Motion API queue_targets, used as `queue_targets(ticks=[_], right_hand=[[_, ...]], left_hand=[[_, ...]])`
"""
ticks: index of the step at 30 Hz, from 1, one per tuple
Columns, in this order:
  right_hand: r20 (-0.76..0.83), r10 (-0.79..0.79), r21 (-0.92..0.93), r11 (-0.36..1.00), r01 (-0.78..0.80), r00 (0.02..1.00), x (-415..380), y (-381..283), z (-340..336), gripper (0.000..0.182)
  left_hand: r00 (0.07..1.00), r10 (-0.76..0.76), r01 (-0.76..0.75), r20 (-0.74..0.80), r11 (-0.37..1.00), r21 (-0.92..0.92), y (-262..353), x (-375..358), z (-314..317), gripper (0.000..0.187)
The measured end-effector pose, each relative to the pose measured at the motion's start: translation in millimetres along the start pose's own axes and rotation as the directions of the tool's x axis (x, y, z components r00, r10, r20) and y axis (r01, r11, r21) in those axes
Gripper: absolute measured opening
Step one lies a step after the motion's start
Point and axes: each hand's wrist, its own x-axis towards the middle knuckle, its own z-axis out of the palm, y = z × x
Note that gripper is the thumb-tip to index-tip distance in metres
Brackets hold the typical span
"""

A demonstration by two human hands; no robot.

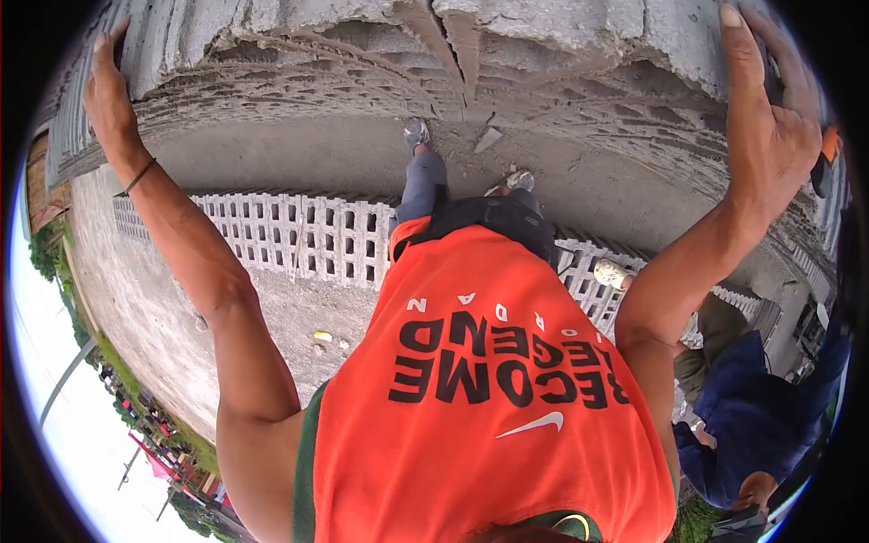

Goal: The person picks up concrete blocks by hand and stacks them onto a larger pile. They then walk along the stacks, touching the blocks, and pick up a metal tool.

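A row of rough grey concrete blocks (pixel 335 18) fills the top of the view, with a dark gap between two of them near the middle. At its left end my left hand (pixel 110 100) is closed against the block edge, its fingertips partly hidden. My right hand (pixel 769 127) grips the right end, thumb stretched along the near face and fingers round the far side. Below the blocks, many thin ragged concrete edges (pixel 362 100) show in rows.
Hollow blocks (pixel 317 237) stand in a long row on the ground behind my legs. My shoes (pixel 416 133) are on dusty grey concrete (pixel 299 149), near a broken chip (pixel 488 139). A person in dark blue (pixel 751 407) is close by on the right.
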Motion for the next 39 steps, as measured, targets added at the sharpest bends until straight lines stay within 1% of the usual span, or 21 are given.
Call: queue_targets(ticks=[1, 4, 5, 6, 7, 9, 12, 15, 18, 20, 22, 24, 27, 29, 30, 32, 33, 35, 36, 38, 39], right_hand=[[-0.073, 0.041, -0.041, 0.998, -0.044, 0.997, -4.3, -24.7, 8.2, 0.033], [0.146, 0.247, -0.045, 0.969, -0.243, 0.958, 5.6, -47.2, -19.8, 0.032], [0.067, 0.142, -0.071, 0.988, -0.138, 0.988, -5.5, -39.6, -12.1, 0.031], [0.033, 0.087, -0.074, 0.994, -0.084, 0.996, -8.8, -30.8, -8.3, 0.031], [0.000, 0.030, -0.081, 0.996, -0.030, 1.000, -12.2, -22.1, -4.5, 0.030], [0.014, 0.025, -0.021, 0.999, -0.024, 1.000, -12.0, -6.6, -2.5, 0.029], [0.020, 0.014, 0.064, 0.998, -0.015, 1.000, -10.3, 1.9, -0.9, 0.027], [0.007, 0.002, 0.037, 0.999, -0.003, 1.000, -10.5, 0.1, -3.1, 0.025], [-0.014, -0.028, 0.034, 0.999, 0.029, 1.000, -8.8, -2.5, -6.6, 0.023], [-0.049, -0.042, 0.079, 0.996, 0.046, 0.998, -9.0, -1.3, -2.8, 0.023], [-0.046, -0.048, 0.066, 0.997, 0.051, 0.998, -10.8, -2.2, -1.2, 0.023], [-0.017, -0.054, -0.012, 0.999, 0.053, 0.998, -11.0, -2.1, -4.1, 0.024], [0.005, -0.069, -0.043, 0.997, 0.069, 0.998, -13.1, 0.0, -2.4, 0.026], [0.058, -0.026, -0.054, 0.998, 0.029, 0.998, -12.1, -4.6, -4.4, 0.027], [0.054, 0.009, 0.017, 1.000, -0.010, 0.998, -10.1, -11.1, -8.0, 0.027], [0.046, 0.080, 0.159, 0.983, -0.087, 0.996, -5.9, -23.7, -14.5, 0.028], [-0.025, 0.060, 0.178, 0.983, -0.054, 0.998, -11.2, -14.6, -2.0, 0.028], [-0.121, 0.003, 0.183, 0.983, 0.019, 0.993, -18.2, -0.7, 10.9, 0.027], [-0.148, -0.034, 0.176, 0.983, 0.060, 0.988, -19.1, 4.0, 14.4, 0.026], [-0.126, -0.102, 0.061, 0.992, 0.110, 0.987, -18.2, 13.2, 11.9, 0.025], [-0.073, -0.122, -0.050, 0.992, 0.118, 0.990, -17.8, 20.7, 8.4, 0.024]], left_hand=[[1.000, 0.002, -0.002, -0.003, 1.000, 0.017, 2.9, -0.8, 0.7, 0.056], [1.000, 0.016, -0.016, 0.004, 1.000, 0.015, 2.4, -2.6, 1.2, 0.052], [1.000, 0.022, -0.022, 0.003, 1.000, 0.008, 3.6, -2.6, 1.1, 0.050], [1.000, 0.029, -0.029, 0.002, 1.000, 0.000, 3.1, -1.1, 0.8, 0.049], [0.997, 0.080, -0.080, 0.009, 0.997, 0.014, -3.9, 1.9, -0.4, 0.048], [0.982, 0.186, -0.187, 0.025, 0.982, 0.037, -25.9, 8.7, -4.9, 0.046], [0.892, 0.449, -0.452, 0.056, 0.880, 0.148, -40.1, 15.6, -8.6, 0.045], [0.988, 0.155, -0.156, 0.013, 0.986, 0.067, -10.6, 4.4, -2.8, 0.046], [0.977, 0.213, -0.213, 0.008, 0.975, 0.069, -19.3, 8.7, -4.1, 0.047], [0.981, 0.191, -0.190, -0.008, 0.979, 0.071, -7.8, 4.4, -0.9, 0.048], [0.984, 0.176, -0.175, -0.013, 0.982, 0.065, -5.7, -0.8, -0.8, 0.048], [0.984, 0.179, -0.179, -0.013, 0.983, 0.046, -8.2, 0.4, 0.4, 0.047], [0.983, 0.180, -0.182, 0.031, 0.978, 0.105, -15.8, 3.5, -4.9, 0.044], [0.950, 0.304, -0.312, 0.067, 0.929, 0.200, -32.6, 8.3, -10.1, 0.042], [0.924, 0.371, -0.381, 0.089, 0.893, 0.241, -40.3, 13.3, -12.9, 0.041], [0.886, 0.457, -0.462, 0.074, 0.861, 0.213, -48.3, 13.8, -12.4, 0.040], [0.863, 0.502, -0.503, 0.058, 0.842, 0.193, -51.3, 16.8, -9.3, 0.040], [0.866, 0.491, -0.499, 0.091, 0.841, 0.208, -46.9, 17.5, -11.1, 0.040], [0.869, 0.484, -0.494, 0.101, 0.841, 0.219, -46.1, 17.4, -11.9, 0.040], [0.859, 0.503, -0.511, 0.099, 0.830, 0.222, -40.4, 15.9, -11.1, 0.038], [0.858, 0.503, -0.513, 0.107, 0.827, 0.228, -37.6, 14.7, -12.3, 0.038]])
